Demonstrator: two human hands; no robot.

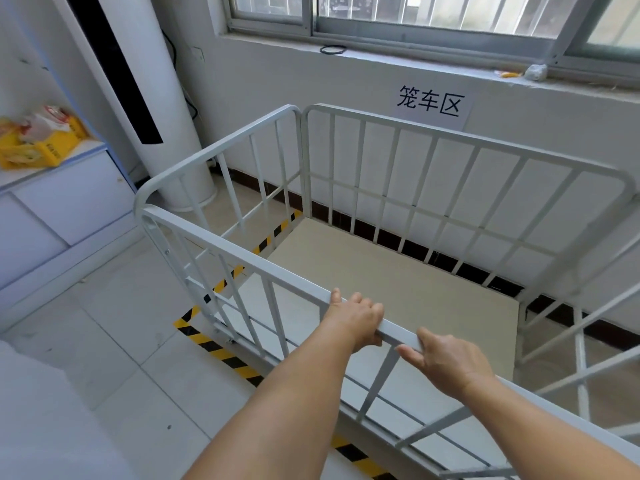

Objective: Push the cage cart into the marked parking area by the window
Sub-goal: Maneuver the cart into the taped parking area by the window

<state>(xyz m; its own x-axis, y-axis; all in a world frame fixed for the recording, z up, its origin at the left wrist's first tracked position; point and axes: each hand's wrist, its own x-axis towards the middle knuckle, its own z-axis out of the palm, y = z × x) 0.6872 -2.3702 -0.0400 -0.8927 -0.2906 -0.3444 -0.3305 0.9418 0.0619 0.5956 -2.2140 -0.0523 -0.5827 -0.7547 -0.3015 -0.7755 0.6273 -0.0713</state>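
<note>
Both of my hands are gripping the cart (pixel 408 188) by its near top rail (pixel 242 256). My left hand (pixel 358 320) is curling over the rail from above, fingers wrapped down the far side and thumb lying along the rail. My right hand (pixel 446 360) is sitting just beside it, thumb on top of the rail and fingers reaching under, so it is pinching the rail more loosely than the left.

The cart is a white barred cage with a beige floor board (pixel 398 282). It is standing inside the striped tape (pixel 221 351) on the floor, its far side running close along the wall below the window (pixel 433 15). The tape is showing through the bars at the left and passing under the near side.

A paper sign (pixel 429 102) is hanging on the wall just above the far rail. A tall white air conditioner (pixel 149 81) is standing at the cart's far left corner. Further left, yellow packets (pixel 34 136) are lying on a cabinet (pixel 62 202).
</note>
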